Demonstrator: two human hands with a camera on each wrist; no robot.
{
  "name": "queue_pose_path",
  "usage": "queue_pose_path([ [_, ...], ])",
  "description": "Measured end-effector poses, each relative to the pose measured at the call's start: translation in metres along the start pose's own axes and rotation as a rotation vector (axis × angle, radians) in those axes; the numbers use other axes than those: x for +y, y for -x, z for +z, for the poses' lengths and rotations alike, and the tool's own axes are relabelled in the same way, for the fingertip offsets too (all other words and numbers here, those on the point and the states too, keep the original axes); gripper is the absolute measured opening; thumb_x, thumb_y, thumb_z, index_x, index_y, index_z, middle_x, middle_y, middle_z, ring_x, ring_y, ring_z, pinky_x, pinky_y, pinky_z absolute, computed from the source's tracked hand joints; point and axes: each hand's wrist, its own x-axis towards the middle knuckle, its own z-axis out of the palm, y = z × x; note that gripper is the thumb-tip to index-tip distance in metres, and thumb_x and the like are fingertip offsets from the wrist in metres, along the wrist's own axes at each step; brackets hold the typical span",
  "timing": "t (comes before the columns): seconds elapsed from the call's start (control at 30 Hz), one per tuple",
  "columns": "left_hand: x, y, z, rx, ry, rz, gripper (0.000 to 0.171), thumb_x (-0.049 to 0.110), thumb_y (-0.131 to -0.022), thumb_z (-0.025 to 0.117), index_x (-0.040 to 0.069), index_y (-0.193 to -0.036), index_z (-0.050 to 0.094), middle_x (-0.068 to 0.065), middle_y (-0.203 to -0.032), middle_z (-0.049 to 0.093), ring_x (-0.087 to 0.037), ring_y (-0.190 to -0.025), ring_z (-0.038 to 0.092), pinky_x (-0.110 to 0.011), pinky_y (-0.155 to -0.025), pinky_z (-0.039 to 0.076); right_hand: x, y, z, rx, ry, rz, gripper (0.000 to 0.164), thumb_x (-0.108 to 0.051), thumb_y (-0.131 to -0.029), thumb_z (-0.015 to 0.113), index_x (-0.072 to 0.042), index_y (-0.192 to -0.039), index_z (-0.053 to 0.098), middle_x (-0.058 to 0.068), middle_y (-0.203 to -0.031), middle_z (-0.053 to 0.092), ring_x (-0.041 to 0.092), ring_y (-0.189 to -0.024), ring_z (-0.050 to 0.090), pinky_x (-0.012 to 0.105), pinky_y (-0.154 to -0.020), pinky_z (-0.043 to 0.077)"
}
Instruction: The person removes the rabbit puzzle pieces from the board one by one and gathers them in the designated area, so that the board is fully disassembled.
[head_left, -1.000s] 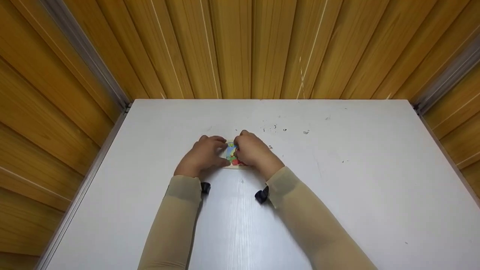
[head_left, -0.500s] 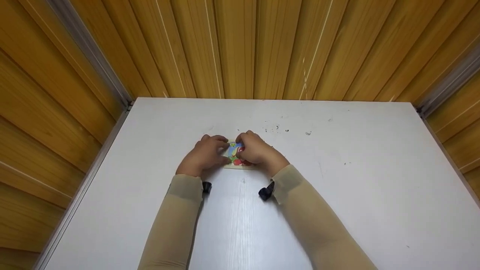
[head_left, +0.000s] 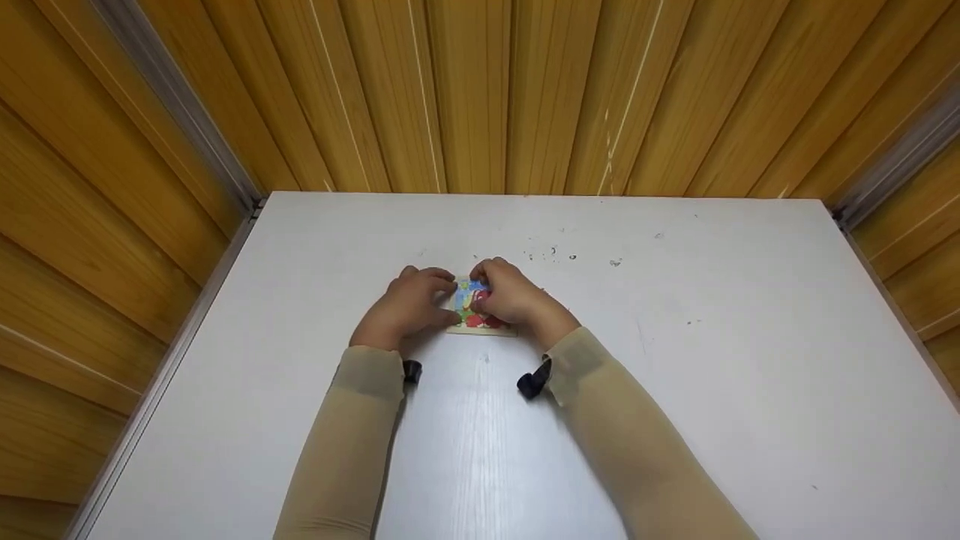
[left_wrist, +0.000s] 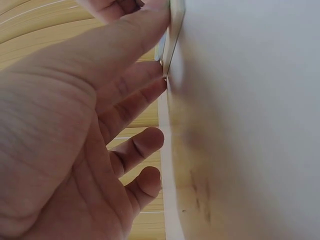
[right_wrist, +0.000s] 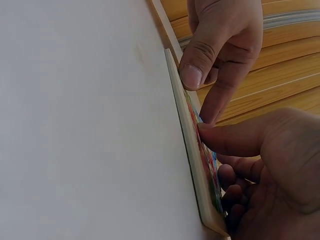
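A small wooden jigsaw puzzle (head_left: 469,321) with a pale frame and a bright fruit-like picture lies flat on the white table. My left hand (head_left: 409,304) holds its left side, thumb at the near corner and fingers at the far one. In the left wrist view, the left thumb (left_wrist: 135,37) meets the board edge, and two lower fingers stand apart from it. My right hand (head_left: 514,300) bends over the right part of the picture. Its thumb (right_wrist: 215,135) presses on the picture in the right wrist view; I cannot tell whether a loose piece is between its fingers.
The white tabletop (head_left: 720,375) has scuffs and dark specks (head_left: 572,256) beyond the hands. Wood-grain panels (head_left: 472,97) rise behind the table's back edge and at both sides. Black wrist cameras (head_left: 533,381) hang under the sleeves.
The right hand has shifted slightly to the right and its thumb and fingers have spread a little, uncovering more of the red picture. The left hand stays on the puzzle's left side.
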Motion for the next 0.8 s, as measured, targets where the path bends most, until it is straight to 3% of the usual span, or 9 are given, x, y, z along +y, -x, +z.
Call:
queue_pose_path([
  [0.17,-0.003,0.001,0.000,0.014,0.014,-0.006,0.058,0.032,-0.096,0.092,0.011,-0.148,0.076,-0.004,-0.167,0.063,-0.036,-0.155,0.050,-0.060,-0.131,0.044,-0.001,-0.001,0.003,0.001,0.015,-0.028,0.046,-0.017,-0.103,0.078,-0.001,-0.145,0.068,0.019,-0.142,0.065,0.035,-0.137,0.060,0.051,-0.127,0.049],
  [0.37,-0.003,0.002,0.000,0.017,0.001,-0.009,0.060,0.032,-0.096,0.092,0.011,-0.149,0.075,-0.003,-0.168,0.063,-0.038,-0.158,0.049,-0.061,-0.131,0.044,-0.005,-0.001,0.005,0.006,0.034,-0.008,0.052,-0.017,-0.103,0.077,-0.001,-0.151,0.064,0.020,-0.145,0.063,0.036,-0.139,0.060,0.051,-0.128,0.048],
  [0.6,-0.003,0.002,-0.001,0.008,-0.006,-0.011,0.060,0.032,-0.096,0.092,0.011,-0.150,0.074,-0.003,-0.169,0.062,-0.037,-0.157,0.049,-0.061,-0.130,0.045,-0.017,0.002,0.005,0.007,0.143,-0.001,0.050,-0.017,-0.105,0.073,0.004,-0.150,0.066,0.023,-0.146,0.061,0.039,-0.137,0.064,0.054,-0.128,0.050],
  [0.63,-0.003,0.002,-0.002,0.008,-0.003,-0.013,0.061,0.032,-0.096,0.092,0.011,-0.150,0.074,-0.003,-0.169,0.062,-0.036,-0.157,0.049,-0.060,-0.130,0.045,-0.008,-0.004,0.008,0.009,0.152,-0.021,0.050,-0.020,-0.105,0.074,0.003,-0.149,0.067,0.022,-0.146,0.062,0.037,-0.136,0.064,0.051,-0.127,0.051],
  [0.8,-0.001,0.003,-0.001,0.015,0.025,-0.029,0.062,0.030,-0.094,0.094,0.012,-0.150,0.075,-0.002,-0.167,0.063,-0.033,-0.155,0.049,-0.056,-0.131,0.045,-0.006,-0.005,0.005,-0.028,0.134,-0.026,0.051,-0.019,-0.105,0.074,0.004,-0.150,0.064,0.022,-0.146,0.060,0.035,-0.134,0.062,0.050,-0.125,0.051],
])
